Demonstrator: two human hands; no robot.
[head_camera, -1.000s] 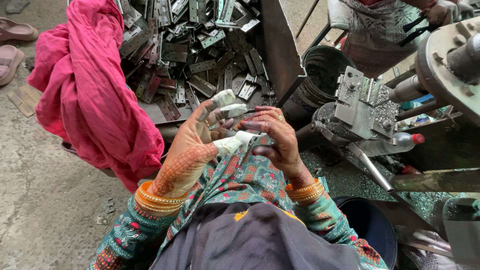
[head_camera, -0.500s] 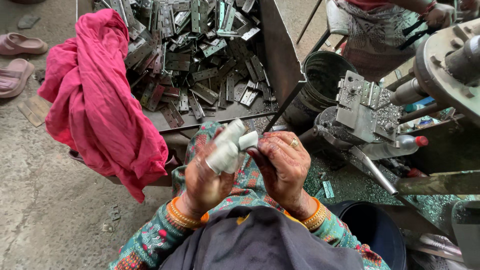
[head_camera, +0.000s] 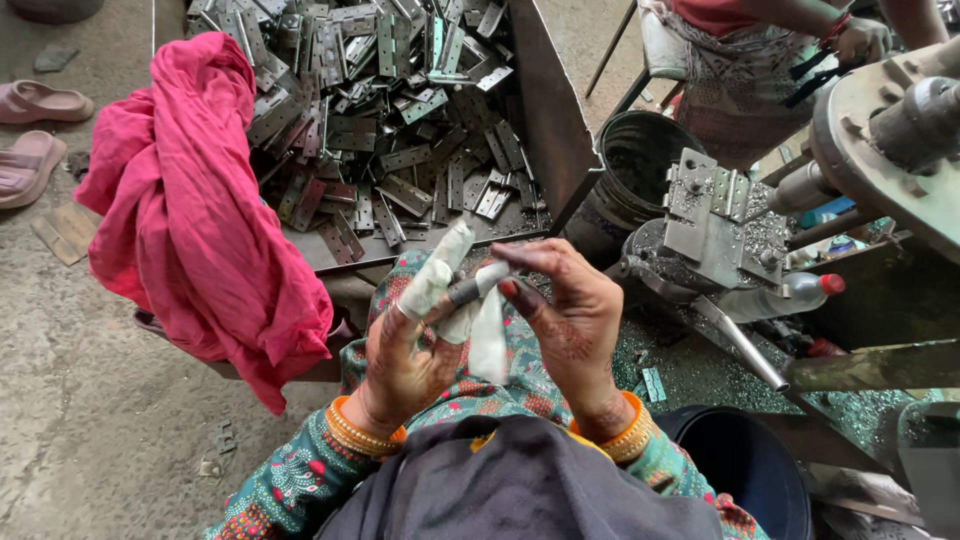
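While the left hand (head_camera: 405, 350) grips a cloth-wrapped finger, the right hand (head_camera: 560, 310) pinches the white cloth strip (head_camera: 470, 300) in front of the hinge tray (head_camera: 545, 120). Wrap partly done; loose tail left.

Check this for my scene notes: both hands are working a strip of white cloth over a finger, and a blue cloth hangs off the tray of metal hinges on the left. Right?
Not quite. The head view shows the draped cloth is pink-red, not blue. The rest stands: the left hand and right hand handle a white cloth strip over a finger, and the cloth hangs off the tray of metal hinges.
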